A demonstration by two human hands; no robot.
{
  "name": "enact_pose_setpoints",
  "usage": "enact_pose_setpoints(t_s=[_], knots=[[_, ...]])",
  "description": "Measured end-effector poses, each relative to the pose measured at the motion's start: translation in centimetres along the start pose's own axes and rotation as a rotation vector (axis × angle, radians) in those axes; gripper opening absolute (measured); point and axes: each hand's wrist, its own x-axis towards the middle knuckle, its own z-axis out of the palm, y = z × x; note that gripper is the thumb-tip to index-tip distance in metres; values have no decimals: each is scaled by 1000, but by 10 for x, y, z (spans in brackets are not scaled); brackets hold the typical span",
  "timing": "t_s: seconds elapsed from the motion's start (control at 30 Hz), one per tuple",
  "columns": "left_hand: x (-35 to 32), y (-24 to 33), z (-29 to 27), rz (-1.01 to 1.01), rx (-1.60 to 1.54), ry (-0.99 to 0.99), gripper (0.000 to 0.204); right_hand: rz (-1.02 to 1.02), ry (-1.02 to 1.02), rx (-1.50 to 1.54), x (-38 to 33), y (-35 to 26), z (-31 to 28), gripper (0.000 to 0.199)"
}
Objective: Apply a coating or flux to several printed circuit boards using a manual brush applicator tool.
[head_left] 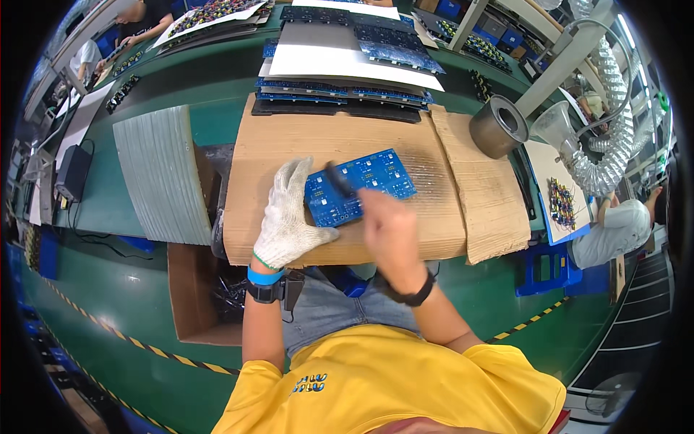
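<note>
gloved left hand (288,217) lies flat, pinning the blue board (359,186) mid-cardboard (289,141); blurred right hand (390,228) grips a dark tool (338,179) over it.

A blue circuit board (361,184) — rectangular, dotted with small white and dark parts — lies flat, tilted slightly, under the gloved left hand's (288,217) fingertips. A dark slim tool (338,178) sticks up from the blurred right hand (388,228) — over the board's middle.

One blue circuit board (359,186) is lying under the gloved left hand's fingers (295,181). One dark tool (340,179) is sticking out past the bare right hand's fingers (376,210). Two cardboard sheets (289,141) are lying beneath them.
</note>
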Motion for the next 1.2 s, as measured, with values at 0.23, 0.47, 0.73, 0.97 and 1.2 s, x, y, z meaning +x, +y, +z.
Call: enact_pose_setpoints(t_s=[0.23, 0.47, 0.73, 0.97, 1.2], knots=[[-1, 4, 0, 7, 50, 10, 136, 88, 63, -232, 29, 23, -35, 25], [-2, -2, 2, -12, -80, 44, 138, 24, -108, 29, 8, -42, 18, 24], [-5, 2, -1, -63, -15, 7, 135, 63, 8, -163, 30, 8, -25, 24], [-3, 3, 2, -43, 10, -7, 132, -5, -40, 48, -2, -12, -4, 23], [-1, 7, -3, -52, 27, -66, 131, 276, 115, -178, 29, 66, -51, 21]])
